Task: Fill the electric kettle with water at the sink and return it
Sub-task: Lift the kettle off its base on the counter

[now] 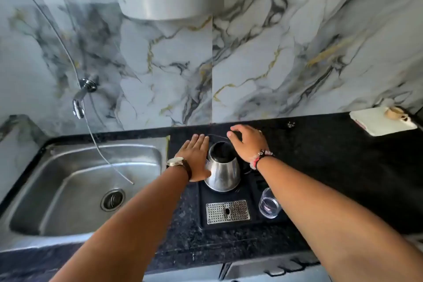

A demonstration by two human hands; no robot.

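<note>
Standing between both hands on black tray beside steel sink: stainless electric kettle, upright, lid open, dark interior visible. Left hand flat against kettle's side, fingers extended, not gripping. Right hand spread loosely behind the rim, holding nothing; contact unclear

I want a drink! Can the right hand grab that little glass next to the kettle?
Probably yes. The glass stands in the open on the black tray, just under the right forearm, and the right hand looks empty.
</note>
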